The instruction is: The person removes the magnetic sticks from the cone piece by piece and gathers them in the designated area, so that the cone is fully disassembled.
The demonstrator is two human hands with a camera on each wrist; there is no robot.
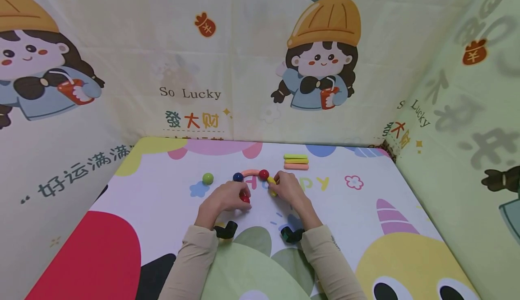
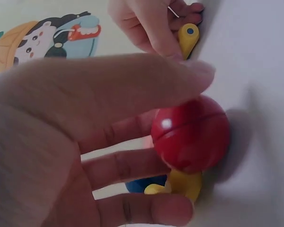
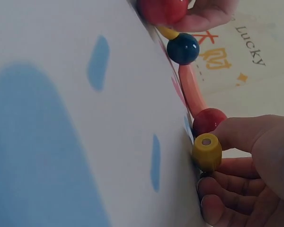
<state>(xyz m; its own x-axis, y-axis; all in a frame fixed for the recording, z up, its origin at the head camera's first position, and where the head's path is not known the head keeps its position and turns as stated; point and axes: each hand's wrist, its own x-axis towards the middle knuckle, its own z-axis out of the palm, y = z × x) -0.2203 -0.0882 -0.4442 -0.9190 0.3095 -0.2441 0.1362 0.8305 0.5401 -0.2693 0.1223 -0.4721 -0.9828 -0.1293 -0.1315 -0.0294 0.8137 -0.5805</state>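
Observation:
A red ball is pinched between the thumb and fingers of my left hand. A yellow stick runs from that ball toward a blue ball, partly hidden by the fingers. Between the blue ball and a second red ball lies a curved pink stick, touching both. My right hand pinches another yellow stick, whose far end meets the second red ball. The near end of this stick is free and shows a small round metallic spot.
A green ball lies left of the chain. Behind my right hand, several short sticks in green, yellow and pink lie side by side. The printed table mat meets a patterned cloth wall at the back.

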